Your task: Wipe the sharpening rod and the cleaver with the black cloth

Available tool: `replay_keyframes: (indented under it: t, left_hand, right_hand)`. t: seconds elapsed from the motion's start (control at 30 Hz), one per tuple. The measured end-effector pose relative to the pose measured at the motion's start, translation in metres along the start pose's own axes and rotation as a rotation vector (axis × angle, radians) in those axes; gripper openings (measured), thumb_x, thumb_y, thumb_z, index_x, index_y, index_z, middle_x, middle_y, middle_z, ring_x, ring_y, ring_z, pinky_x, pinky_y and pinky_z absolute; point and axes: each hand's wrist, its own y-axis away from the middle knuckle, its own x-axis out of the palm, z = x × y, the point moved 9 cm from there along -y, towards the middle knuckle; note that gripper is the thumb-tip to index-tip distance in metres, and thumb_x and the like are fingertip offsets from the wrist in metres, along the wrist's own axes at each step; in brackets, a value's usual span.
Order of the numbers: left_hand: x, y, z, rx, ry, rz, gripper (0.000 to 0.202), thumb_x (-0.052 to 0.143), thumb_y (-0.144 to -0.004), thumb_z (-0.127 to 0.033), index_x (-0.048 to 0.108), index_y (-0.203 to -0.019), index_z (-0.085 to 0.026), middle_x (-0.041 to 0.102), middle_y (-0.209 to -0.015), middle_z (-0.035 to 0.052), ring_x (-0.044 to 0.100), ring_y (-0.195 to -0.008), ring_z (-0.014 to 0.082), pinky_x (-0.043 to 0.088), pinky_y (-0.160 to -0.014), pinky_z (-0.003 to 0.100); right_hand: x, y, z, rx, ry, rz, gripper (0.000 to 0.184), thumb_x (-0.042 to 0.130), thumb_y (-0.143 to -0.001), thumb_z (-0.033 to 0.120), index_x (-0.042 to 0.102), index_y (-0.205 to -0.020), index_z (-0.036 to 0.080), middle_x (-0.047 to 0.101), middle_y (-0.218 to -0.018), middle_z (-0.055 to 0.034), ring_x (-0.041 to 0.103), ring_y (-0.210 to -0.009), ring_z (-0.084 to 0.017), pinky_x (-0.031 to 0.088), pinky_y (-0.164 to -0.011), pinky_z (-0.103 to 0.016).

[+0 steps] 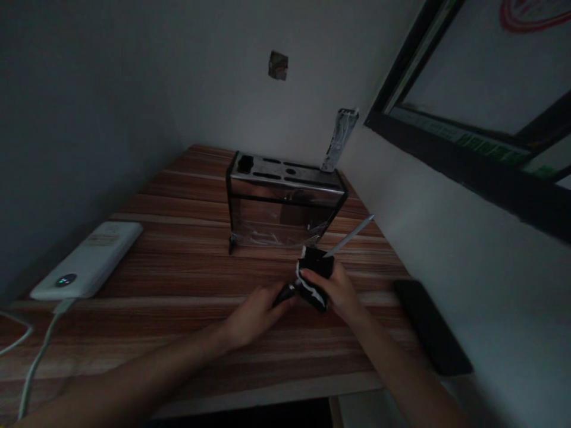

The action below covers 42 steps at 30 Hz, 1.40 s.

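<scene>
My right hand point(335, 291) is closed around a black handle with a pale wrapper point(314, 274) on it; a thin light blade point(350, 236) sticks up and to the right from it, like a knife. My left hand point(254, 314) is closed on the lower dark end of the same object, just left of my right hand. Both hands hover over the wooden table point(187, 261), just in front of a shiny metal knife rack point(282, 199) with slots in its top. A wrapped item point(339, 139) stands up from the rack's right end.
A white power bank point(89, 258) with a lit display lies at the left, its white cable point(38, 356) running off the front edge. A dark flat phone-like slab point(430, 327) lies at the table's right edge by the wall. A dark window frame point(468, 160) is on the right wall.
</scene>
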Motion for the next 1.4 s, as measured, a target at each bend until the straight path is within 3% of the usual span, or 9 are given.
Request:
replay_keyframes:
  t: [0.17, 0.43, 0.93, 1.4]
  left_hand:
    - [-0.002, 0.0, 0.001, -0.021, -0.065, -0.012, 0.021, 0.042, -0.088, -0.033, 0.054, -0.085, -0.016, 0.059, -0.075, 0.0002, 0.055, -0.067, 0.0139, 0.04, -0.062, 0.021]
    - [0.001, 0.001, 0.002, -0.04, -0.104, 0.019, 0.021, 0.042, -0.088, -0.034, 0.054, -0.088, -0.017, 0.061, -0.078, 0.0011, 0.058, -0.07, 0.0152, 0.042, -0.065, 0.022]
    - [0.005, 0.003, -0.005, -0.015, -0.181, 0.049, 0.022, 0.042, -0.089, -0.035, 0.055, -0.088, -0.018, 0.063, -0.081, 0.0018, 0.06, -0.073, 0.0159, 0.042, -0.064, 0.022]
    - [0.003, 0.004, -0.007, 0.004, -0.175, 0.034, 0.021, 0.043, -0.089, -0.036, 0.056, -0.089, -0.018, 0.063, -0.082, 0.0015, 0.06, -0.072, 0.0154, 0.042, -0.063, 0.023]
  right_hand:
    - [-0.009, -0.005, 0.008, 0.022, -0.074, -0.024, 0.033, 0.08, -0.053, 0.029, 0.066, -0.08, 0.018, 0.067, -0.065, 0.0031, 0.061, -0.054, -0.013, 0.05, -0.05, -0.023]
    - [-0.044, -0.011, 0.037, -0.05, -0.209, -0.222, 0.031, 0.08, -0.052, 0.029, 0.066, -0.076, 0.019, 0.068, -0.064, 0.0022, 0.061, -0.053, -0.013, 0.051, -0.05, -0.024]
    - [-0.112, -0.014, 0.072, -0.36, -0.324, -0.528, 0.022, 0.076, -0.056, 0.024, 0.066, -0.076, 0.02, 0.066, -0.068, 0.0055, 0.061, -0.058, -0.009, 0.048, -0.056, -0.02]
    - [-0.112, -0.019, 0.072, -0.394, -0.375, -0.47, 0.021, 0.074, -0.061, 0.026, 0.066, -0.078, 0.018, 0.064, -0.073, 0.0048, 0.059, -0.062, -0.008, 0.048, -0.059, -0.021]
